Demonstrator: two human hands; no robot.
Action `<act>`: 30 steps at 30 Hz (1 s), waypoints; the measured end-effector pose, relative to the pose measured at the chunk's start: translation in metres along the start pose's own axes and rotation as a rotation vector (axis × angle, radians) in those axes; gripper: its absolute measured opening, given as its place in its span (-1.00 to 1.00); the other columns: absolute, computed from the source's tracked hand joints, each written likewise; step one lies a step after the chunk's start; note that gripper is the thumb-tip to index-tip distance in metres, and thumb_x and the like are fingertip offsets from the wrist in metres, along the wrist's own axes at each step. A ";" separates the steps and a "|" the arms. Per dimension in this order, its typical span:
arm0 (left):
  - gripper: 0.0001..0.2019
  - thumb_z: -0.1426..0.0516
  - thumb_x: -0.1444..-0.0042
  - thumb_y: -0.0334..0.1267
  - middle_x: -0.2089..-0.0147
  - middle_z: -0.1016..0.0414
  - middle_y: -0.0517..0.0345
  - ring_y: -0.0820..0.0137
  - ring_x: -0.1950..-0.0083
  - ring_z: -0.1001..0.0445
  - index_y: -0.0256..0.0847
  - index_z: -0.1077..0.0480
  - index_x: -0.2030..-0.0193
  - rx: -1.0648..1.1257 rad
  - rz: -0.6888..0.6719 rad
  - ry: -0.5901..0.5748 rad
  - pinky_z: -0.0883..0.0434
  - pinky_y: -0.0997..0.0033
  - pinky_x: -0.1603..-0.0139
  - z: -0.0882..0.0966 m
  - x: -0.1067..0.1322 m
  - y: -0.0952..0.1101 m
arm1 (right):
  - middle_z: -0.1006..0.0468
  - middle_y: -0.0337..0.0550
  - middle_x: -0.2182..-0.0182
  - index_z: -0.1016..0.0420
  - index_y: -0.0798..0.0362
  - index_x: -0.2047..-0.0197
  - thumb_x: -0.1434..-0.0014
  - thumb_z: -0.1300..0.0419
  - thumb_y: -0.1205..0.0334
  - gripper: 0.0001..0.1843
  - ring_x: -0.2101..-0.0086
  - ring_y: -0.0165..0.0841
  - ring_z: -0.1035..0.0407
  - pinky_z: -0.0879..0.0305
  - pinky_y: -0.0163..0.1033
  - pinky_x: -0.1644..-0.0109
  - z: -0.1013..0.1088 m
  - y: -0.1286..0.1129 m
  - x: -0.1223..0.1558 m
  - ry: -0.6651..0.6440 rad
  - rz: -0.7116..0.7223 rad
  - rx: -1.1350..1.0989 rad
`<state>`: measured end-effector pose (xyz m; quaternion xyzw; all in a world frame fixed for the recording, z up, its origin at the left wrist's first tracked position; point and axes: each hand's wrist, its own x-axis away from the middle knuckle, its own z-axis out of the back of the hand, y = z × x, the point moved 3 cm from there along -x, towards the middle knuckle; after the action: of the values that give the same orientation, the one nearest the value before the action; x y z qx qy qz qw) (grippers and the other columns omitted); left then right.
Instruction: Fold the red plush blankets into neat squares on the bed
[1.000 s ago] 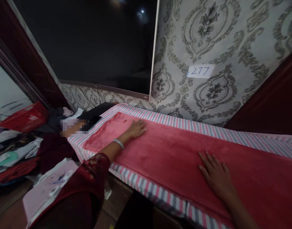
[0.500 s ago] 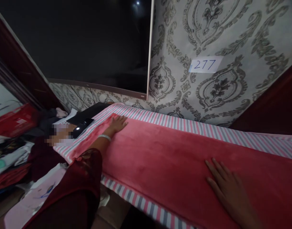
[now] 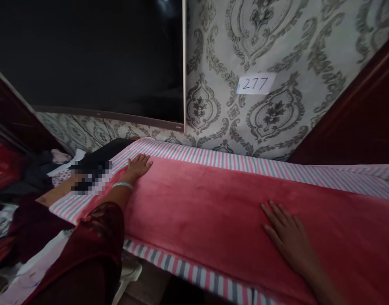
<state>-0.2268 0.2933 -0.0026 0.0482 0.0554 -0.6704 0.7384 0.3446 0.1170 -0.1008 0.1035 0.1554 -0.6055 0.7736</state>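
Note:
A red plush cloth lies spread flat, in a long strip, over a pink, grey and white striped cloth that shows along the far and near sides. My left hand rests flat, fingers spread, near the far left corner of the plush cloth, with a light bracelet at the wrist. Farther right, palm down on the same cloth, lies my right hand, also open. Neither hand grips anything; slight creases show in the plush between them.
Behind the striped surface are a large dark television and a patterned wall with a paper marked 277. Dark red panelling slopes at the right. Clothes are heaped at the left, near a pixelated patch. A white frame-like object stands below.
The view has turned slightly right, so the scene sits farther left. Both hands stay flat on the red plush cloth at about the same places.

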 end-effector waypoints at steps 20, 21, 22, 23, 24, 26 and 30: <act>-0.38 0.15 -0.43 0.05 -0.59 0.00 -0.06 0.05 -0.58 0.04 -0.12 -0.09 -0.53 0.053 -0.260 -0.026 0.05 -0.13 -0.51 -0.014 0.128 0.114 | -0.20 -0.06 -0.45 -0.16 -0.12 -0.50 -0.45 0.19 -0.02 -0.37 -0.41 -0.07 -0.04 -0.04 0.24 -0.41 0.017 -0.010 -0.012 -0.089 -0.064 0.020; -0.39 0.16 -0.43 0.05 -0.59 0.01 -0.04 0.06 -0.59 0.05 -0.10 -0.09 -0.53 0.047 -0.247 -0.040 0.06 -0.12 -0.52 -0.013 0.128 0.111 | -0.20 -0.05 -0.45 -0.17 -0.11 -0.50 -0.45 0.20 -0.01 -0.37 -0.41 -0.07 -0.04 -0.04 0.25 -0.40 0.018 -0.011 -0.012 -0.092 -0.064 0.021; -0.39 0.16 -0.43 0.05 -0.60 0.03 -0.01 0.08 -0.59 0.06 -0.08 -0.08 -0.53 0.042 -0.230 -0.055 0.07 -0.12 -0.52 -0.012 0.128 0.107 | -0.20 -0.04 -0.45 -0.17 -0.10 -0.49 -0.46 0.21 -0.01 -0.37 -0.41 -0.07 -0.04 -0.05 0.25 -0.40 0.018 -0.011 -0.012 -0.095 -0.063 0.022; -0.40 0.16 -0.43 0.04 -0.60 0.04 0.01 0.09 -0.59 0.07 -0.06 -0.07 -0.53 0.036 -0.207 -0.068 0.08 -0.13 -0.52 -0.010 0.129 0.102 | -0.20 -0.03 -0.45 -0.17 -0.09 -0.49 -0.46 0.22 -0.01 -0.37 -0.41 -0.07 -0.04 -0.05 0.25 -0.40 0.018 -0.011 -0.012 -0.097 -0.063 0.023; -0.41 0.16 -0.43 0.03 -0.61 0.04 0.03 0.10 -0.59 0.07 -0.04 -0.06 -0.53 0.031 -0.179 -0.076 0.08 -0.15 -0.52 -0.008 0.130 0.095 | -0.19 -0.03 -0.46 -0.17 -0.08 -0.49 -0.46 0.22 -0.01 -0.37 -0.41 -0.07 -0.03 -0.05 0.25 -0.40 0.018 -0.011 -0.012 -0.100 -0.065 0.025; -0.40 0.16 -0.43 0.02 -0.60 0.04 -0.01 0.05 -0.59 0.06 -0.06 -0.06 -0.53 0.017 -0.112 -0.074 0.06 -0.23 -0.50 -0.004 0.133 0.077 | -0.19 -0.03 -0.46 -0.18 -0.07 -0.49 -0.46 0.23 -0.03 -0.36 -0.41 -0.07 -0.03 -0.06 0.24 -0.39 0.017 -0.011 -0.012 -0.099 -0.069 0.026; -0.36 0.15 -0.39 0.07 -0.57 -0.03 -0.23 -0.20 -0.54 0.00 -0.17 -0.12 -0.50 -0.016 0.194 -0.043 0.00 -0.52 -0.39 0.007 0.148 0.026 | -0.22 -0.03 -0.44 -0.15 -0.12 -0.50 -0.45 0.22 -0.04 -0.36 -0.40 -0.05 -0.06 -0.06 0.27 -0.38 0.013 -0.009 -0.012 -0.055 -0.048 0.012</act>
<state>-0.1872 0.1493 -0.0177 0.0333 0.0400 -0.5960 0.8013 0.3342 0.1211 -0.0843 0.0875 0.1327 -0.6274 0.7623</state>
